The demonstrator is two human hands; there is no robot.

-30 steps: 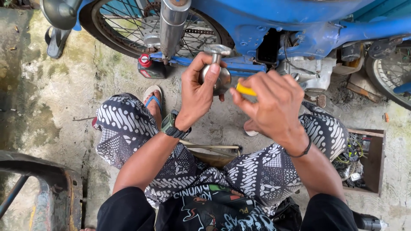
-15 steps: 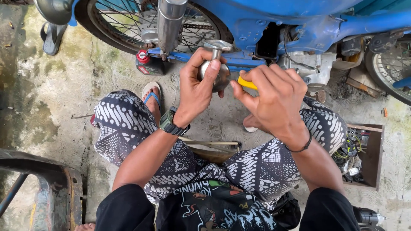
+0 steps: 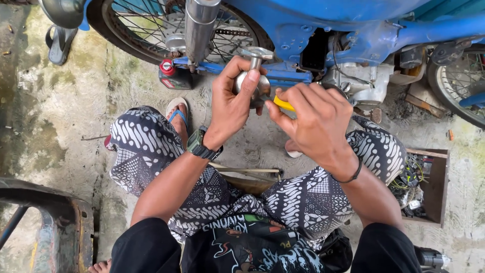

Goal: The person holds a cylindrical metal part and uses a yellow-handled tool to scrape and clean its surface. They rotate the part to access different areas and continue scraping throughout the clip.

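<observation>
— Gripped in the left hand: a round metal part, held before the blue motorbike.
— And the right hand?
— Pinching a yellow-handled tool against it. Beside the knee, a wooden box holds tangled wires.

Showing: a blue motorbike frame, a silver part, a yellow tool handle, black-and-white patterned trousers, a blue-strapped sandal, a red-capped black bottle, and a brown box.
</observation>
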